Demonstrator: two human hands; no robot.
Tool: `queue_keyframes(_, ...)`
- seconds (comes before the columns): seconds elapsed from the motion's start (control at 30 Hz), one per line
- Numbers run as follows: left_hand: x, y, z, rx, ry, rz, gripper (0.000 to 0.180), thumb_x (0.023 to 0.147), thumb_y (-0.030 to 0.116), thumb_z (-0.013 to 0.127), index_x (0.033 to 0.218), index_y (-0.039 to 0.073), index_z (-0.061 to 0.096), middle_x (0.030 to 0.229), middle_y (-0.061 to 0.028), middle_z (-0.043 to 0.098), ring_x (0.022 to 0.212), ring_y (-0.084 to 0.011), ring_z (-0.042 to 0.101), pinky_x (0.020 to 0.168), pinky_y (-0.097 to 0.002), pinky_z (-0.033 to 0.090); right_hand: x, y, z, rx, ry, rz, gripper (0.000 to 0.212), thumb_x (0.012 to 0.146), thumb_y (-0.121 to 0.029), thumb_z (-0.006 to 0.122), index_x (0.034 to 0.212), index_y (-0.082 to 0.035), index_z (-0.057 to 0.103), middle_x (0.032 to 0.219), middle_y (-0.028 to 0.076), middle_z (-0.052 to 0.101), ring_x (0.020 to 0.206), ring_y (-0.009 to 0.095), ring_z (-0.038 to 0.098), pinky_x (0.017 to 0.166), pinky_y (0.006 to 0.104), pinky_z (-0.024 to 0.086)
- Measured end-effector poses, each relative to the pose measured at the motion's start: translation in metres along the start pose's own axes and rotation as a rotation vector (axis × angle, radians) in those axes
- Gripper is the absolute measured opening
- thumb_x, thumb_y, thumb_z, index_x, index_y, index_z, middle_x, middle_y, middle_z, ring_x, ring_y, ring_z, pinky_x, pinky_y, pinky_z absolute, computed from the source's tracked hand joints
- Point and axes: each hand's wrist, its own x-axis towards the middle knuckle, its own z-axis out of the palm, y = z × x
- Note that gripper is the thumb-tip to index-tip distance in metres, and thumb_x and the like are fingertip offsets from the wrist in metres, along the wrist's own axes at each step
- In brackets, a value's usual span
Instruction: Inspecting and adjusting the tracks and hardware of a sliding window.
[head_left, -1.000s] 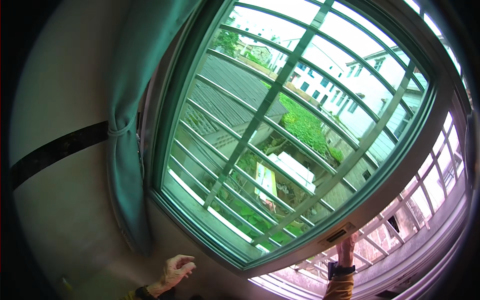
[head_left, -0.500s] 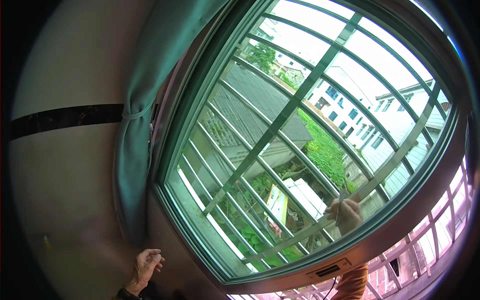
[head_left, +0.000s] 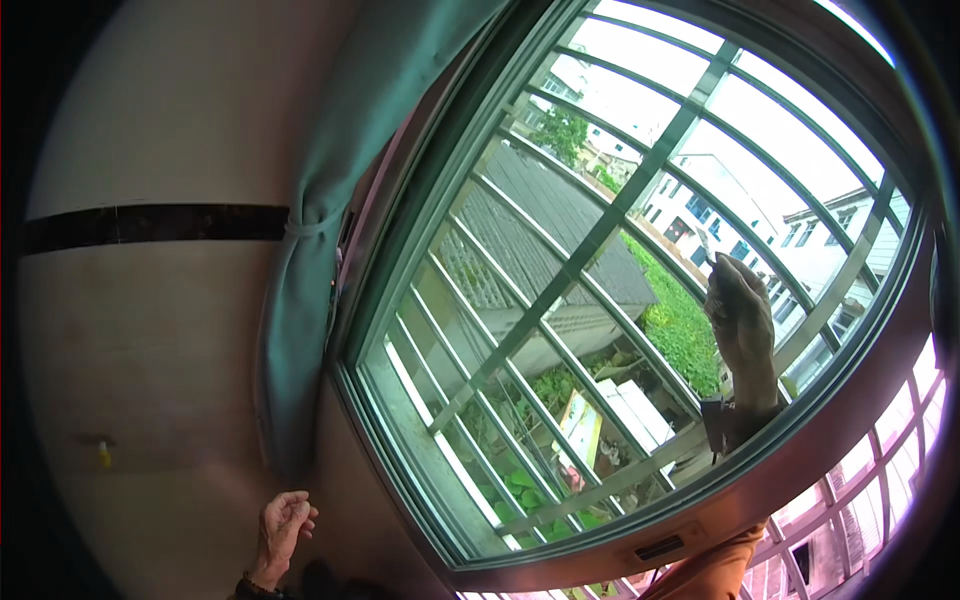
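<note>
My right hand (head_left: 742, 315) is raised behind the window pane, seen through the glass at the right. Its fingers are closed on a small, thin, pale piece (head_left: 708, 246) pointing upward, too small to name. A dark cuff shows at that wrist, and the orange sleeve (head_left: 715, 570) appears under the frame's lower edge. At lower left, my left hand (head_left: 284, 530) is held up beside the wall, fingers loosely curled, with nothing visible in them. The window sash (head_left: 480, 350) with its glass and broad frame fills the middle and right.
Metal security bars (head_left: 575, 265) cross the window view. A grey-green curtain (head_left: 312, 260), gathered by a tie, hangs at its left. The wall has a dark band (head_left: 150, 224). A recessed latch (head_left: 660, 547) sits in the lower frame. Pinkish bars (head_left: 880, 480) stand at lower right.
My right hand has risen behind the glass from near the lower frame, showing more of the wrist. The view has shifted slightly, so window and curtain sit further right. My left hand stays curled.
</note>
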Motion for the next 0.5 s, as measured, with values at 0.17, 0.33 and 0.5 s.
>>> queue_keyframes(0.17, -0.006, -0.012, -0.020, 0.005, 0.071, -0.012, 0.032, 0.090, 0.020, 0.058, 0.111, -0.003, 0.052, 0.083, -0.0081, 0.063, 0.066, -0.0093, 0.057, 0.055, -0.0219, 0.048, 0.003, -0.001, -0.001, 0.158, -0.026, 0.049, 0.031, 0.090, -0.010, 0.056, 0.116, 0.006, 0.054, 0.074, 0.006, 0.059, 0.056, 0.006, 0.052, 0.045, 0.0189, 0.037)
queue_keyframes(0.33, -0.015, -0.033, -0.023, 0.034, 0.140, -0.014, 0.032, 0.090, 0.020, 0.057, 0.112, -0.003, 0.052, 0.082, -0.0071, 0.062, 0.065, -0.0085, 0.056, 0.054, -0.0211, 0.048, -0.008, 0.016, -0.002, 0.226, -0.026, 0.077, 0.027, 0.087, -0.008, 0.058, 0.112, 0.002, 0.059, 0.073, 0.007, 0.061, 0.057, 0.012, 0.056, 0.049, 0.0231, 0.043)
queue_keyframes(0.5, -0.025, -0.023, 0.007, 0.011, 0.146, -0.007, 0.033, 0.091, 0.021, 0.058, 0.112, -0.003, 0.053, 0.082, -0.0060, 0.062, 0.065, -0.0082, 0.055, 0.054, -0.0205, 0.048, 0.009, 0.003, -0.001, 0.027, -0.056, 0.034, 0.029, 0.087, -0.011, 0.059, 0.111, 0.004, 0.059, 0.073, 0.002, 0.057, 0.057, 0.008, 0.052, 0.046, 0.0200, 0.038)
